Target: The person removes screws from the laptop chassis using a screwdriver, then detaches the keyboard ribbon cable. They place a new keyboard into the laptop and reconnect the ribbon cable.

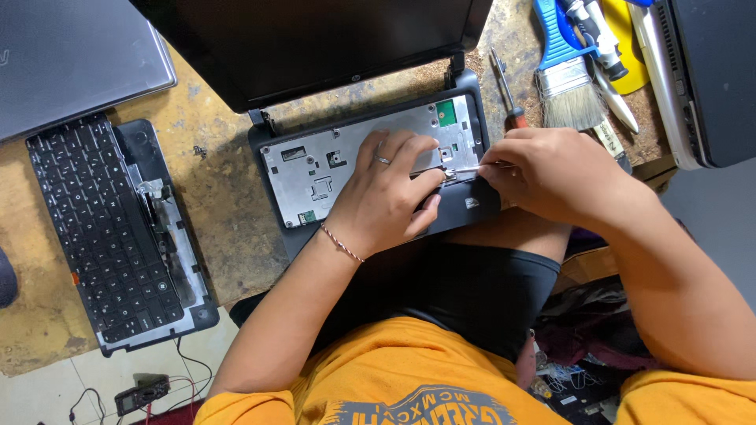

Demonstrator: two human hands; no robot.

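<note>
An opened black laptop [370, 169] is lying at the near edge of the worn wooden workbench [213, 197], its dark screen tilting back and its keyboard missing, so that the bare silver metal plate [315, 169] with its small cut-outs and screw holes is showing; its front edge is hanging over the person's lap. The left hand [386, 197] is resting flat on the right half of that plate, fingers spread and loosely curled, thumb pressing down near a small connector, a ring on one finger and a thread bracelet at the wrist. The right hand [551, 173] is closing its fingertips around a thin metal tool [466, 168], whose tip is touching the plate just beside the left thumb. To the left, a removed black keyboard [110, 228] is lying well apart on the bench, with a closed grey laptop [79, 59] behind it. To the right, a red-handled screwdriver [508, 98] and a blue-handled brush [567, 71] are lying near the right hand, and another dark laptop [709, 79] is crowding the far right corner. Open bench is showing between the keyboard and the laptop.
</note>
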